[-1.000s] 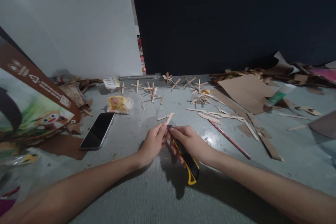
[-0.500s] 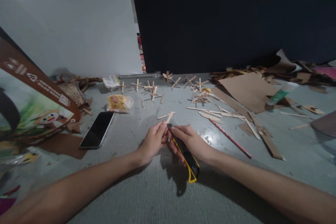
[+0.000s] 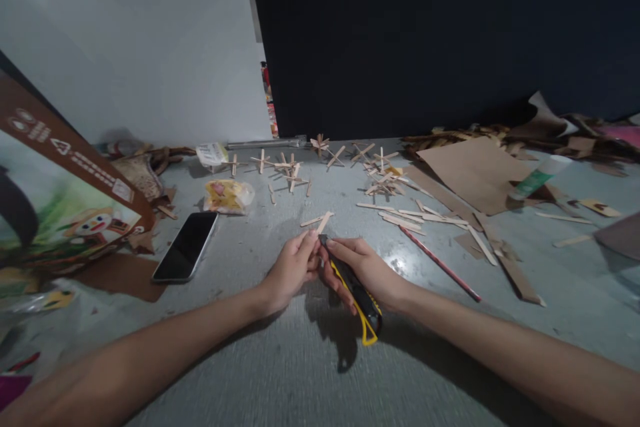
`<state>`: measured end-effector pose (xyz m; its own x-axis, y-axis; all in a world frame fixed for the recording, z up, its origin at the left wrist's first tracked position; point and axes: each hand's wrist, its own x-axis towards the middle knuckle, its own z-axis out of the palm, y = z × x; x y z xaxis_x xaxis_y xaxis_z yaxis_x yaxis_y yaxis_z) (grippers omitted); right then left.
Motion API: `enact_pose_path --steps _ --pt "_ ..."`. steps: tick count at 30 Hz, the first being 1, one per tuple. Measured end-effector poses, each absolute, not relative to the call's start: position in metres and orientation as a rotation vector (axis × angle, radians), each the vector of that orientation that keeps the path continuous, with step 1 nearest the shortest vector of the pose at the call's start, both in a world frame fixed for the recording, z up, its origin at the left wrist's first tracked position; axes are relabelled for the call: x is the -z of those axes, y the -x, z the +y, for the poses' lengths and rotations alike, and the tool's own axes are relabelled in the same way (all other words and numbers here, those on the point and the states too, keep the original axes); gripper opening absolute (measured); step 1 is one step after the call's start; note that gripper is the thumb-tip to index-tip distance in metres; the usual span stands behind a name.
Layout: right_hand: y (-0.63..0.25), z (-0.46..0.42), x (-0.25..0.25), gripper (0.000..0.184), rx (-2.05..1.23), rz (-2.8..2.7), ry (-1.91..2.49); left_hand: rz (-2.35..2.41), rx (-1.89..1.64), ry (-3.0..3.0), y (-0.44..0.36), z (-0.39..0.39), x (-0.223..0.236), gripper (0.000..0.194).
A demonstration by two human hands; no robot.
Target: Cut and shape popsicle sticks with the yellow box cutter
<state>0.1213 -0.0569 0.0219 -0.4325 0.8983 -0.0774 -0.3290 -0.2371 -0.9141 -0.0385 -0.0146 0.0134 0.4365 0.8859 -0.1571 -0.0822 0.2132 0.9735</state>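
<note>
My left hand is closed, pinching a flat wooden craft stick whose far end sticks out past the fingertips. In my right hand is a black and yellow utility knife, its butt pointing back toward me. The knife's front end meets the left fingertips at the stick; its blade is too small to make out. Just beyond the hands lies another short stick. A red patterned pencil rests right of my right hand.
Crossed-stick pieces stand farther back. Loose craft sticks and brown cardboard lie to the right, near a glue stick. On the left are a phone, a yellow packet and a printed bag.
The butt of the utility knife has swung very slightly to the right with my right hand. My left hand and the stick look the same.
</note>
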Motion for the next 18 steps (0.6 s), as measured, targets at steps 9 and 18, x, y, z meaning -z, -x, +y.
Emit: enact_pose_path --steps 9,18 --pt "-0.1218 -0.0573 -0.0213 0.046 -1.826 -1.089 0.784 0.861 -0.819 -1.116 0.0386 -0.0139 -0.0126 0.052" --pt "-0.1216 -0.0554 -0.0199 0.046 -1.839 -1.061 0.765 0.877 -0.802 -1.110 0.0377 -0.0127 -0.0140 0.054"
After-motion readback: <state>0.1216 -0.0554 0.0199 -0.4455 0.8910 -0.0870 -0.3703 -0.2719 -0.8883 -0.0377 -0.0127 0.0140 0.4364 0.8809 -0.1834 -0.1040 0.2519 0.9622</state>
